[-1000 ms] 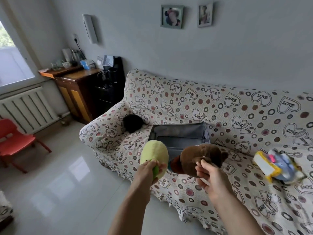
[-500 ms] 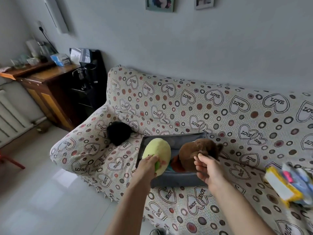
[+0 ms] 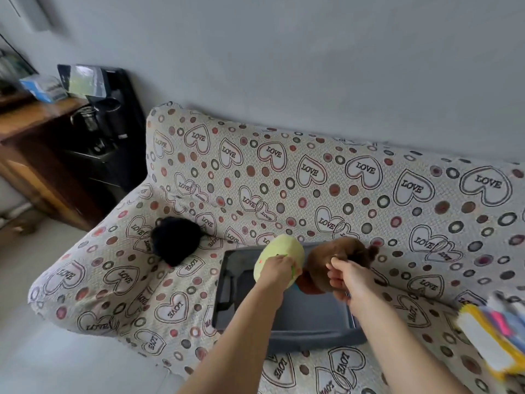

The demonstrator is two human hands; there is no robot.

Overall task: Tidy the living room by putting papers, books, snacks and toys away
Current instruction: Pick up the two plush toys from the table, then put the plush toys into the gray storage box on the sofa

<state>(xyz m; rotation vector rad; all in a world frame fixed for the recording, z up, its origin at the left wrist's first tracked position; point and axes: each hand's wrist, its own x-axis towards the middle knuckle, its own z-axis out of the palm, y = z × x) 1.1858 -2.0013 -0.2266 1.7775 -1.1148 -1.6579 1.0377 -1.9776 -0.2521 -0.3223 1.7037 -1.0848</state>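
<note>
My left hand point(image 3: 275, 273) grips a pale green plush toy point(image 3: 279, 255), and my right hand point(image 3: 348, 277) pinches a brown plush toy point(image 3: 341, 255). Both toys hang over an open grey fabric storage box point(image 3: 309, 322) that sits on the sofa seat. A black fluffy toy point(image 3: 176, 243) lies in the sofa's left corner, apart from the box. At the right edge, a yellow, white and blue toy point(image 3: 495, 334) rests on the seat.
The sofa point(image 3: 312, 177) wears a cover printed with hearts and dots. A dark wooden cabinet point(image 3: 34, 155) and a black stand with a kettle point(image 3: 96, 123) stand to its left. Pale tiled floor point(image 3: 56, 359) lies in front.
I have stepped closer to the sofa. Both hands with their toys have moved forward, from in front of the grey box to over it.
</note>
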